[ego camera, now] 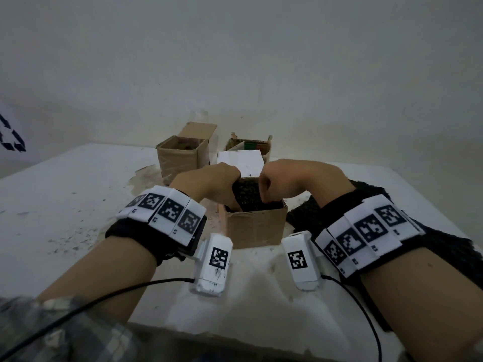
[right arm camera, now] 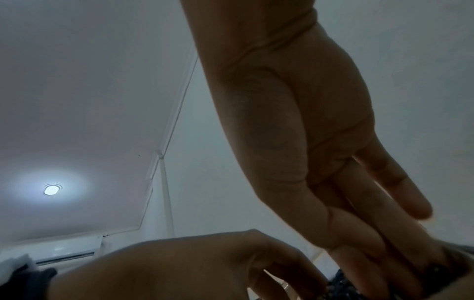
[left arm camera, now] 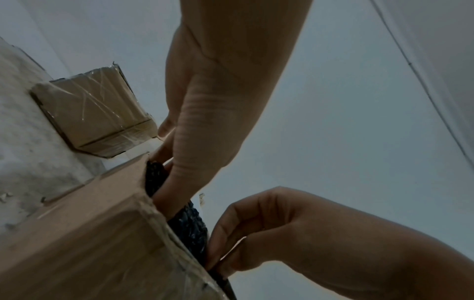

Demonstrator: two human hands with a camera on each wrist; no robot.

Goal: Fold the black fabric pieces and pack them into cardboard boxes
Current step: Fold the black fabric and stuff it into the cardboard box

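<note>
1. fabric piece [ego camera: 248,195], black and knitted, sunk partway in near cardboard box [ego camera: 257,227].
2. left hand [ego camera: 209,182] at left of that box, fingers down inside against fabric; grip or press, cannot tell.
3. right hand [ego camera: 290,178] over box's right side, fingertips pinching fabric.
4. more black fabric [ego camera: 304,215] flat right of box.
5. two open boxes [ego camera: 180,158] beyond it.

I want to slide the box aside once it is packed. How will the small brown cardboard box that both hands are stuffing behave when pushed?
The small brown cardboard box looks light and would likely slide easily on the white table. Its wall bulges by the black knitted fabric, so it probably flexes when squeezed. With no flaps shut, the fabric may spring back up.
</note>
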